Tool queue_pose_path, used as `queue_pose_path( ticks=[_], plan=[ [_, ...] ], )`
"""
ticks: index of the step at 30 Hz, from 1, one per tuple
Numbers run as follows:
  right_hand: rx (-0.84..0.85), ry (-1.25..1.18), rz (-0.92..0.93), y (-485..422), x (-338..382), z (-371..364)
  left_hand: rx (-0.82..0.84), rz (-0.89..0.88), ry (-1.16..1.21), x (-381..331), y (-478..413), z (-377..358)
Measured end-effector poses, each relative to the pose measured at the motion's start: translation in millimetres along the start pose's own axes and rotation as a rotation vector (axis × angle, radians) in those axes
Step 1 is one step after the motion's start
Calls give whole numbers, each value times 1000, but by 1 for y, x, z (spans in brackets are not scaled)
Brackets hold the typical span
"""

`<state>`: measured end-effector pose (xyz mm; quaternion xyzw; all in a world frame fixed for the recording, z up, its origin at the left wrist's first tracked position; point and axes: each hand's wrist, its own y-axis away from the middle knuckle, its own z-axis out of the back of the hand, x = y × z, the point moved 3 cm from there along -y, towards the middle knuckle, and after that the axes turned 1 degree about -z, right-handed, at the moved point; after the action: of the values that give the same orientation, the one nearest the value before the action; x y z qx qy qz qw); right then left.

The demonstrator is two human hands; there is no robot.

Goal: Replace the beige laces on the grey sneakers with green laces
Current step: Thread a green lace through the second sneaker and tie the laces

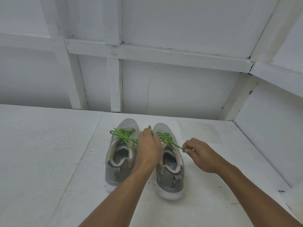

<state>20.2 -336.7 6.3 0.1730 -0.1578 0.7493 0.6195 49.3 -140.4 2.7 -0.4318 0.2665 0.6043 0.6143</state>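
Left hand (149, 145), fingers curled, grips one end of the green lace (165, 138) over the right sneaker (165, 181). Right hand (199, 154) pinches the other end between thumb and fingertips, just right of that shoe. The left sneaker (126, 167) alongside carries a green bow (124, 136). Both stand on the white tabletop (49, 161), toes toward the wall (180, 87).

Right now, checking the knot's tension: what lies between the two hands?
In the head view, the green lace of the right-side sneaker spans it: one strand runs to the right hand, another to the left hand.
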Motion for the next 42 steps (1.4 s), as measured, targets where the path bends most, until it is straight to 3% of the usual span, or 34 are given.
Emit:
queue_pose_path(
  ticks=[4,8,13,17,24,29,33,42],
  plan=[
    [133,-570,-131,0,14,8,-2,8,14,3,-1,0],
    [99,-1185,-83,-4,25,11,-12,6,14,4,0,0],
    [-6,-1550,-52,-17,39,-2,-17,4,11,4,0,0],
    [-143,-1653,-95,-26,45,-10,-22,1,7,5,0,-1],
    [-290,-1563,-207,-29,38,-22,-58,-44,-98,3,5,2],
    [-309,-849,-197,-28,51,-11,-17,-159,18,-12,-11,12],
    [-256,-498,-157,-26,68,-4,149,-328,-42,-32,-28,16],
    [-271,-722,-266,-25,60,-3,334,-475,-187,-32,-39,22]
  ],
)
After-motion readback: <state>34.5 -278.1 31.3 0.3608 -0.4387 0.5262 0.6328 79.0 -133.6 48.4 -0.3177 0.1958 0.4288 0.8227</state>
